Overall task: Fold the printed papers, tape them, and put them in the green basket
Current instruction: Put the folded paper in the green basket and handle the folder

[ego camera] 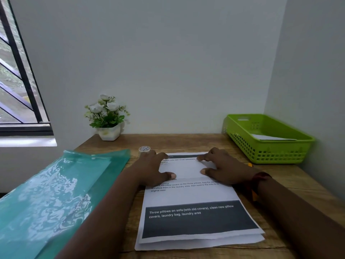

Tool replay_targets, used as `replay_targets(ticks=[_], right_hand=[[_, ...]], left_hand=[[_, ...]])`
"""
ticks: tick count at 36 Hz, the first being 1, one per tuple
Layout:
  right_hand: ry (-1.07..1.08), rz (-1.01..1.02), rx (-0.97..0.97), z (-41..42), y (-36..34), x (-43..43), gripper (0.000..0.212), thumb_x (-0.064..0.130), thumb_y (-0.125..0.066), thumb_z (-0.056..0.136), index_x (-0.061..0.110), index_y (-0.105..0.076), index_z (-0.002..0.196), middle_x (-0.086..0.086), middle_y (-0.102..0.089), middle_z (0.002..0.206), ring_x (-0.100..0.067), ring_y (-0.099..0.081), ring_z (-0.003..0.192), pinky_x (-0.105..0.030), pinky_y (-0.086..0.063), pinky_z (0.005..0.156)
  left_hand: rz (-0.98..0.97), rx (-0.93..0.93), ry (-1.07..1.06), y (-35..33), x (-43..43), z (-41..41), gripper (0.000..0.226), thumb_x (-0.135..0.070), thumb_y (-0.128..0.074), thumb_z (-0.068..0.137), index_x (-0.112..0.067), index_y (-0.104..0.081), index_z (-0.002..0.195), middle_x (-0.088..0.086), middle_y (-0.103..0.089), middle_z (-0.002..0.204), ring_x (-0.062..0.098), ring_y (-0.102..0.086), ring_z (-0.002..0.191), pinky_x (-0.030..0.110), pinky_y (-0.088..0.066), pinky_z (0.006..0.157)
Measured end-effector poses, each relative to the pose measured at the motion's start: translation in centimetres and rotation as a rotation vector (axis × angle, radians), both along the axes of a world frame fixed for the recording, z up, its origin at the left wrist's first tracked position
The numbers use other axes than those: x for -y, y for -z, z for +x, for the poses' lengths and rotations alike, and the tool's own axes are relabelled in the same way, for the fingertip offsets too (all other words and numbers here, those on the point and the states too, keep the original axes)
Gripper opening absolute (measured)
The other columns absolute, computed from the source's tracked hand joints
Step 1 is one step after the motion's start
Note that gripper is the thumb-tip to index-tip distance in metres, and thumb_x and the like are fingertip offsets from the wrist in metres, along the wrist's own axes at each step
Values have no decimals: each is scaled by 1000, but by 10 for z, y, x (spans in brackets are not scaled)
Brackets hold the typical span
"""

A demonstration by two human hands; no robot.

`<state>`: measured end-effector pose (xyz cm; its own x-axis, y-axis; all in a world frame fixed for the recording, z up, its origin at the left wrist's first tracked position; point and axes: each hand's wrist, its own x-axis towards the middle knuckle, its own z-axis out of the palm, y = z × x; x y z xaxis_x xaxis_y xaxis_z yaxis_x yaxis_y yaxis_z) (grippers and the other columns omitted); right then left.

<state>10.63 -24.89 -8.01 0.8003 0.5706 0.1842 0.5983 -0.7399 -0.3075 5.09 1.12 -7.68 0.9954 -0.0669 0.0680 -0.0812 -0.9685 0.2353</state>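
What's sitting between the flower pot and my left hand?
A roll of clear tape lies on the table between the flower pot and the left hand, close to the hand; the head view shows it.

The left hand (151, 169) and right hand (224, 169) pressed flat on the far end of the printed papers (196, 195) on the wooden table (186, 142). A tape roll (144, 149) stood just beyond the left hand. The green basket (270, 154) at the far right held a white sheet (270, 137), and a teal folder (56, 193) lay at the left.
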Motion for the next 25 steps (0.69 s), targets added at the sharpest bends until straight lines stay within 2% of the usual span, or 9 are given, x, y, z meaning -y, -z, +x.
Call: replay_targets(ticks=[8, 15, 19, 22, 25], right_hand=[[6, -1, -3, 0, 0, -1, 49, 41, -59, 92, 31, -46, 139, 0, -44, 120, -21, -36, 125, -37, -33, 107], [-5, 40, 26, 0, 1, -2, 54, 36, -65, 89, 27, -43, 137, -2, -40, 122, -20, -35, 125, -36, -32, 107], [-15, 79, 66, 2, 2, -1, 51, 38, -69, 85, 26, -46, 129, 2, -38, 117, -17, -39, 121, -36, -36, 104], [-10, 125, 114, 5, 4, 0, 46, 41, -72, 81, 28, -49, 119, 6, -38, 114, -14, -41, 115, -33, -37, 98], [-8, 150, 154, 7, 5, -1, 42, 41, -72, 80, 29, -51, 114, 8, -40, 109, -10, -42, 108, -25, -32, 84]], left_hand=[[7, -12, 10, 0, 0, 2, 70, -70, -60, 80, -31, -47, 137, 3, -45, 134, 24, -37, 130, 38, -36, 103], [3, -3, 13, -1, 1, 1, 70, -69, -61, 79, -29, -46, 135, 4, -43, 134, 24, -35, 130, 38, -36, 99], [-20, 27, 4, -1, 1, 0, 71, -70, -64, 76, -33, -42, 132, 2, -40, 135, 24, -34, 129, 38, -37, 96], [-51, 66, 4, -1, 0, 1, 70, -70, -68, 72, -33, -41, 126, -1, -43, 128, 21, -37, 123, 35, -36, 88], [-81, 90, 16, -1, -2, 2, 65, -69, -71, 69, -36, -41, 117, -5, -43, 118, 18, -37, 118, 33, -36, 86]])
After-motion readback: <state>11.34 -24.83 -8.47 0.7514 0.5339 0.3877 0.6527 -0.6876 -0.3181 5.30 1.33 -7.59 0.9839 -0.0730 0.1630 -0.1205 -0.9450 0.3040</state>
